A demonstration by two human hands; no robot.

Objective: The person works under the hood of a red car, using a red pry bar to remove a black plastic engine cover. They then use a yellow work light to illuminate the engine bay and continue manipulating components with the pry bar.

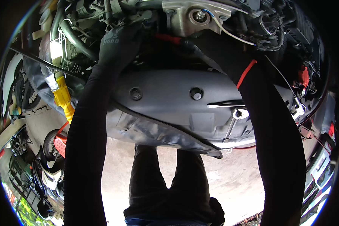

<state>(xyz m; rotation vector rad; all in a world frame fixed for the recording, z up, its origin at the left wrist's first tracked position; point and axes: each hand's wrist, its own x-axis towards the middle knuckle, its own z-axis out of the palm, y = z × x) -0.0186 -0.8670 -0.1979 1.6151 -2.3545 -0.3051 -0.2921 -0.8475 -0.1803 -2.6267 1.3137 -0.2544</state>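
Note:
My left hand (120, 43), in a dark glove, reaches into the engine bay among hoses and fittings at the top. Its fingers are curled around something that I cannot make out. My right hand (209, 49), also gloved, is closed on a red tool (167, 38) that points left toward my left hand. Above that hand sits a metal bracket (180, 20) with a fitting (199, 14) and a pale wire. A black plastic cover (165, 86) spans the front of the bay below both hands. The tips of my fingers are partly hidden.
A wrench (234, 122) and other metal tools lie on the cover, near a loose black seal strip (169, 132). A yellow-handled object (64, 98) is at left, a red part (303, 75) at right. Motorbikes (51, 173) stand at lower left on the pale floor (233, 177).

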